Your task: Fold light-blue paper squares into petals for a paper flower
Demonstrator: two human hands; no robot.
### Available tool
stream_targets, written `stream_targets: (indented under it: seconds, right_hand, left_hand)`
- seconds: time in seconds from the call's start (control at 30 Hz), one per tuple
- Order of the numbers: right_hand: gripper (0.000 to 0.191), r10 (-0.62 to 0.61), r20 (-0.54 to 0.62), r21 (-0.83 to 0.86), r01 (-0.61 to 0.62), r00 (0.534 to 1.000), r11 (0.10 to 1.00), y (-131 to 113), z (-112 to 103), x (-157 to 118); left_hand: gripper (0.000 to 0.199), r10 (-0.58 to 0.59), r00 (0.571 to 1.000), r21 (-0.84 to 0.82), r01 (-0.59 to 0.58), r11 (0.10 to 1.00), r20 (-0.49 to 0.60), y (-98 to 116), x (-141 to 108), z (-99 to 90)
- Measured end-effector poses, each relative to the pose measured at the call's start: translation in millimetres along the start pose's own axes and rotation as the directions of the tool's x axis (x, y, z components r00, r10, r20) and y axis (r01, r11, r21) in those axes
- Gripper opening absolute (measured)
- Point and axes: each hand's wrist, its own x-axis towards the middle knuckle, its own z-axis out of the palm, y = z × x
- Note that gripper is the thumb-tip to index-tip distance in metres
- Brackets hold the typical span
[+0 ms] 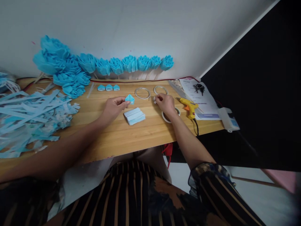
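Fingers (119, 99) of the left hand (112, 108) pinch a folded blue piece (129, 99), its peak toward the wall (141, 28), just beyond a pale stack (134, 116), while the right hand (166, 103) pinches a small whitish bit (154, 99) near pale rings (135, 93), with room between stack and tabletop's (141, 138) near edge.

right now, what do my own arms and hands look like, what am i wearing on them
The left hand and right hand wear no gloves, and no watch or bracelet shows. The forearms are bare. The right sleeve is black with long tan stripes and a ruffled, mottled cuff. The left sleeve looks dark and striped, its detail lost in shadow.
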Motion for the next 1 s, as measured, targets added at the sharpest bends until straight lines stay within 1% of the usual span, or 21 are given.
stream_targets:
  seconds: [0.07, 0.23, 0.3, 0.4, 0.43, 0.5, 0.53, 0.6, 0.63, 0.7, 0.73, 0.8, 0.9, 1.0]
  right_hand:
    - [0.025, 0.024, -0.005, 0.048, -0.024, 1.0, 0.999, 1, 1, 0]
    - [0.022, 0.059, -0.022, 0.091, -0.056, 0.998, 0.994, 7, 4, 2]
    - [0.022, 0.093, -0.018, 0.195, -0.088, 0.995, 0.977, 11, 6, 4]
    - [0.024, 0.138, 0.011, 0.394, -0.131, 0.99, 0.91, 16, 9, 7]
    - [0.025, 0.133, -0.004, 0.437, -0.118, 0.991, 0.892, 16, 9, 6]
    - [0.026, 0.089, -0.083, 0.477, -0.039, 0.993, 0.878, 10, 8, 3]
    - [0.026, 0.05, -0.126, 0.49, 0.018, 0.991, 0.871, 4, 6, 0]
    - [0.025, -0.068, -0.203, 0.51, 0.165, 0.977, 0.844, -12, 0, -7]
    - [0.025, -0.147, -0.238, 0.506, 0.252, 0.96, 0.825, -21, -5, -11]
    - [0.023, -0.288, -0.335, 0.445, 0.42, 0.897, 0.791, -38, -13, -16]
    - [0.022, -0.348, -0.371, 0.399, 0.487, 0.861, 0.777, -46, -17, -17]
    - [0.021, -0.457, -0.399, 0.33, 0.589, 0.795, 0.737, -59, -23, -16]
    - [0.02, -0.574, -0.388, 0.259, 0.683, 0.721, 0.683, -67, -21, -11]
    - [0.02, -0.633, -0.392, 0.176, 0.729, 0.668, 0.661, -65, -11, -7]
  left_hand:
    - [0.019, 0.011, 1.0, 0.01, -0.011, 1.0, 0.005, -1, 0, -0.3]
    - [0.023, 0.018, 1.0, 0.012, -0.018, 1.0, 0.025, 1, -2, -0.4]
    - [0.024, 0.016, 0.999, 0.008, -0.017, 1.0, 0.027, 2, -2, -0.2]
    - [0.027, 0.007, 1.0, 0.002, -0.007, 1.0, 0.029, 4, -2, 0.3]
    - [0.028, -0.001, 1.0, -0.004, 0.001, 1.0, 0.029, 4, -2, 0.5]
    - [0.029, -0.022, 0.999, -0.025, 0.023, 0.999, 0.035, 5, -2, 1.0]
    - [0.029, -0.032, 0.999, -0.041, 0.033, 0.999, 0.041, 6, -2, 1.2]
    - [0.029, -0.049, 0.997, -0.069, 0.053, 0.996, 0.06, 9, -3, 1.6]
    - [0.029, -0.057, 0.996, -0.077, 0.063, 0.995, 0.071, 10, -4, 1.7]
    - [0.03, -0.077, 0.993, -0.077, 0.084, 0.993, 0.092, 13, -7, 2.0]
    - [0.03, -0.085, 0.991, -0.075, 0.093, 0.993, 0.102, 15, -8, 2.2]
    - [0.03, -0.092, 0.988, -0.084, 0.103, 0.991, 0.124, 16, -10, 2.4]
    - [0.031, -0.109, 0.981, -0.136, 0.131, 0.982, 0.158, 16, -10, 3.0]
    - [0.028, -0.165, 0.969, -0.198, 0.201, 0.959, 0.183, 16, -9, 3.7]
